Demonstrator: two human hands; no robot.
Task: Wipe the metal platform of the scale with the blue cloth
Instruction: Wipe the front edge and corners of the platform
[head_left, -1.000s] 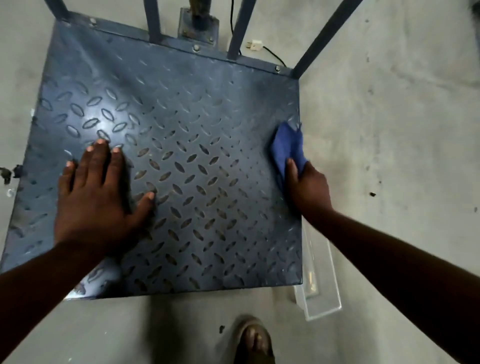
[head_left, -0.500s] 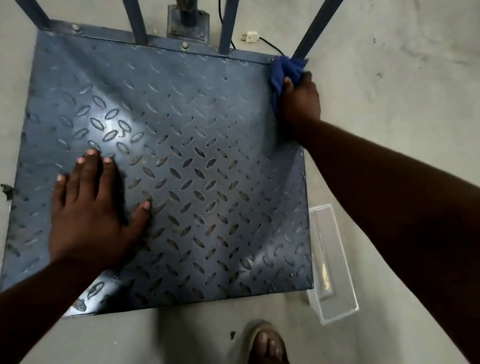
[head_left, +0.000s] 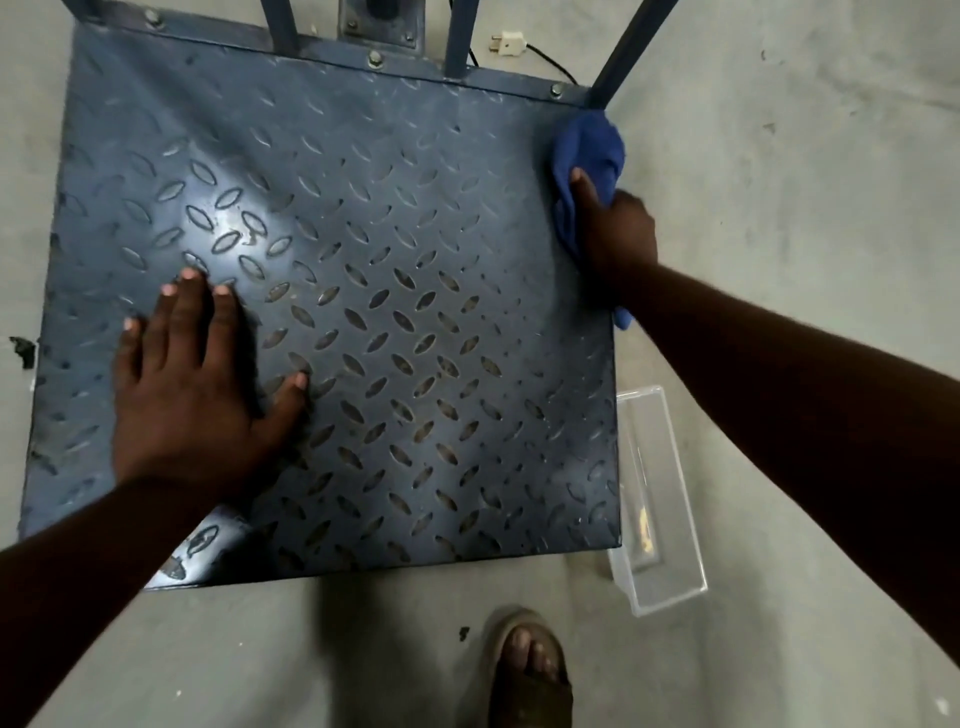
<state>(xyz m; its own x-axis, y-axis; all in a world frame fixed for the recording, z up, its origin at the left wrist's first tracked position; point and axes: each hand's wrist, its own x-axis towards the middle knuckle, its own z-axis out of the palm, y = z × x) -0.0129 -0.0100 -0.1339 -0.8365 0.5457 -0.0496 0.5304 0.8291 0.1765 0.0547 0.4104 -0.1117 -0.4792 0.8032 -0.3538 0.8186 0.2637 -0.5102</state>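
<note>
Head view: the cloth (head_left: 589, 150) is gripped in the right hand (head_left: 618, 234) and pressed on the right edge of the platform (head_left: 415, 234), just near of the far right corner. Half a second ago it was bunched against the corner post (head_left: 623, 52); it has since been drawn slightly nearer along the edge. The left hand (head_left: 187, 400) is kept flat, fingers spread, on the near left part, as before. A clear box (head_left: 670, 519) is seen on the floor (head_left: 779, 260) beside the near right corner.
</note>
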